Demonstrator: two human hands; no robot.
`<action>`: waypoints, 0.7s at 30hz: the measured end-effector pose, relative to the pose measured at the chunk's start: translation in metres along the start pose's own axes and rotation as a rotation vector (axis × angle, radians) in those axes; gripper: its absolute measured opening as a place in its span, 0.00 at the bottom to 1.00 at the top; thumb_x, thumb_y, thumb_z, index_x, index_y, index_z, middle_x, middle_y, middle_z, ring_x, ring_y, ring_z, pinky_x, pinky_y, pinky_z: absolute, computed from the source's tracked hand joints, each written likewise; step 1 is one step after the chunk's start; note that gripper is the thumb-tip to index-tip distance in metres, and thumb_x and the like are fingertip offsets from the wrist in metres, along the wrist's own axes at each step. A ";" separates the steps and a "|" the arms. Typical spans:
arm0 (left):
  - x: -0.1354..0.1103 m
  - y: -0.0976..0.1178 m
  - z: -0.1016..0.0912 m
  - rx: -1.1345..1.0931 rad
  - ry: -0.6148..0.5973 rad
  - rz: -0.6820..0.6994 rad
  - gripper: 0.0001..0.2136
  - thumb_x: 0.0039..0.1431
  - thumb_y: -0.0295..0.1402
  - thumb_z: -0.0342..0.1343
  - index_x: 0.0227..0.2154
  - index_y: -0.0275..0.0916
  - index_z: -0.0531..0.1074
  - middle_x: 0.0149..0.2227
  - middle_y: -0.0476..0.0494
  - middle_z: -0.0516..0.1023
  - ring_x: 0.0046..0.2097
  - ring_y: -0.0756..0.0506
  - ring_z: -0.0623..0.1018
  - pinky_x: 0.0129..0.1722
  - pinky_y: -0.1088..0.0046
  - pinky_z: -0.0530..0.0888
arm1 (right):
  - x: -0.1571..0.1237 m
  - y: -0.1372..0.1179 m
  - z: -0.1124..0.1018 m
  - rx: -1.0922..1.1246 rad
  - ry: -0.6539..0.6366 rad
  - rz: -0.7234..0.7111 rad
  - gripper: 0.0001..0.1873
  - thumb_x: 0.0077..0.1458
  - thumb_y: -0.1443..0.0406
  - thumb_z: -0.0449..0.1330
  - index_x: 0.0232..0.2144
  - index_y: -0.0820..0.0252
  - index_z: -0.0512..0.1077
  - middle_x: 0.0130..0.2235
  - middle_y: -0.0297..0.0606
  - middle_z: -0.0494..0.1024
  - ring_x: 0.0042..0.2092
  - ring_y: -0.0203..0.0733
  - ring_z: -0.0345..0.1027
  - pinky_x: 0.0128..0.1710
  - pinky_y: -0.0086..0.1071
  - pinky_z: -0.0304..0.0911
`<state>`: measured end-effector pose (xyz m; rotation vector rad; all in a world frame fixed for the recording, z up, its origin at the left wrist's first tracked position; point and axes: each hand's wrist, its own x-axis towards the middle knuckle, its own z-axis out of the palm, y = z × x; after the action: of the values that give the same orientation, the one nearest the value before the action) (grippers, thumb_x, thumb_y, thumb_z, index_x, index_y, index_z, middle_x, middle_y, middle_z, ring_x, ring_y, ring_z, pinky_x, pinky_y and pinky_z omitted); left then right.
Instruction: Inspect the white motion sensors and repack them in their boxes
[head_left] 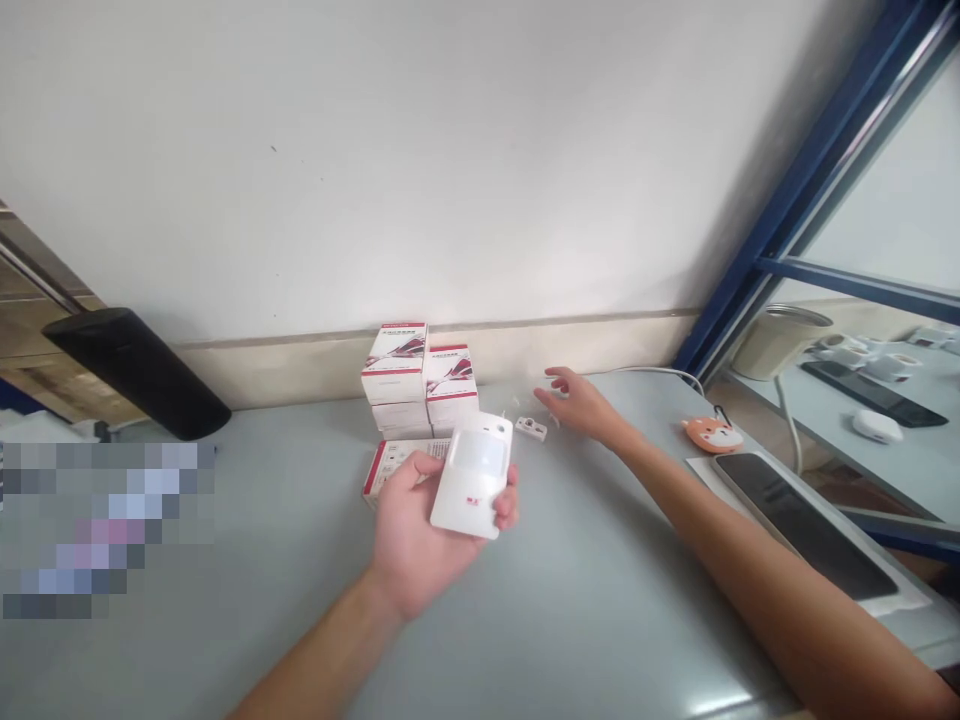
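My left hand (427, 530) is wrapped round a white motion sensor (472, 475), holding it face up above the table. The sensor has a pale window and small red lettering. Farther back on the right, my right hand (574, 400) reaches over the table with its fingers apart and nothing seen in them. Just left of those fingers lies a small white bracket-like part (531, 428). Little white bits sit close by, too small to name. Behind the sensor stand stacked white and red boxes (395, 362), and one more box (394, 460) lies in front of them, partly hidden.
On the right rest an orange animal-faced case (712, 434) and a dark phone-like slab (806, 520) on white paper. A white cable (660, 371) runs along the wall. A black padded object (139, 370) juts in at left. A blue-framed glass panel (795, 200) borders the right side.
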<state>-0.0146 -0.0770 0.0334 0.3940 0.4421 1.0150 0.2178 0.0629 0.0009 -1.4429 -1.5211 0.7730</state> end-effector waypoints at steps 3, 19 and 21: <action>0.002 -0.011 -0.004 -0.022 0.012 -0.104 0.18 0.59 0.36 0.48 0.44 0.30 0.77 0.38 0.29 0.77 0.31 0.40 0.75 0.35 0.64 0.68 | 0.008 0.021 -0.005 -0.005 -0.001 0.029 0.09 0.55 0.61 0.69 0.40 0.52 0.80 0.39 0.41 0.83 0.33 0.44 0.75 0.34 0.38 0.70; 0.005 -0.027 -0.021 -0.016 -0.048 -0.271 0.28 0.61 0.39 0.44 0.63 0.37 0.66 0.41 0.29 0.81 0.32 0.36 0.80 0.38 0.60 0.67 | 0.006 0.026 -0.020 -0.133 0.004 -0.106 0.06 0.62 0.57 0.64 0.37 0.50 0.79 0.48 0.37 0.84 0.50 0.52 0.76 0.56 0.47 0.66; 0.004 -0.028 -0.018 -0.010 -0.050 -0.257 0.28 0.61 0.39 0.43 0.62 0.37 0.67 0.41 0.29 0.81 0.33 0.35 0.80 0.38 0.60 0.68 | 0.009 0.027 -0.024 -0.061 0.029 -0.106 0.08 0.63 0.55 0.63 0.39 0.50 0.78 0.49 0.37 0.83 0.51 0.51 0.76 0.56 0.46 0.67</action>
<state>-0.0018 -0.0852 0.0033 0.3427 0.4308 0.7561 0.2521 0.0718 -0.0118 -1.3996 -1.5977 0.6445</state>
